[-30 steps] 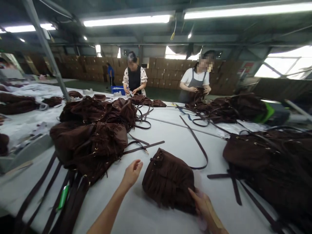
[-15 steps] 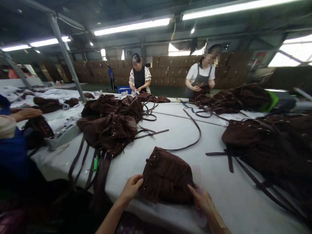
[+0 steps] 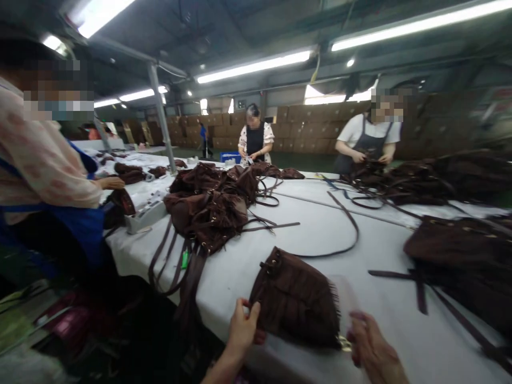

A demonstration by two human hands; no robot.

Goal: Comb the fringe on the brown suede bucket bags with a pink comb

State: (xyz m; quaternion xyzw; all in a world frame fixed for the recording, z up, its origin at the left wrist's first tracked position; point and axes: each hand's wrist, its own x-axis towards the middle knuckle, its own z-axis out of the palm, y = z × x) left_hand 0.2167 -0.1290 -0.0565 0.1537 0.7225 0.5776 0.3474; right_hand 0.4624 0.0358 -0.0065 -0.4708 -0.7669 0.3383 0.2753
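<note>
A dark brown fringed bag [image 3: 296, 301] lies on the white-covered table in front of me, its gold eyelets at the upper left. My left hand [image 3: 245, 328] pinches its left edge between thumb and fingers. Beside the lower right corner, my right hand [image 3: 374, 344] is closed and blurred by motion. A pale pink, see-through flat thing [image 3: 347, 292] shows at its fingers; I cannot make out its exact kind. Thin dark strands or teeth line the bag's right side. A gold metal fitting [image 3: 344, 343] sits at the lower right corner, close to my right fingers.
Piled brown bags [image 3: 208, 208] with hanging straps are on the left, more bags [image 3: 460, 261] on the right. A long strap [image 3: 352, 226] curves across the table [image 3: 296, 234]. A co-worker [image 3: 52, 154] stands at left; two others [image 3: 256, 141] work across the table.
My view has swung left, bringing the left co-worker further in. The bag's fringe hung across its front before; now that front looks smoother. My right hand has moved off the bag's right edge.
</note>
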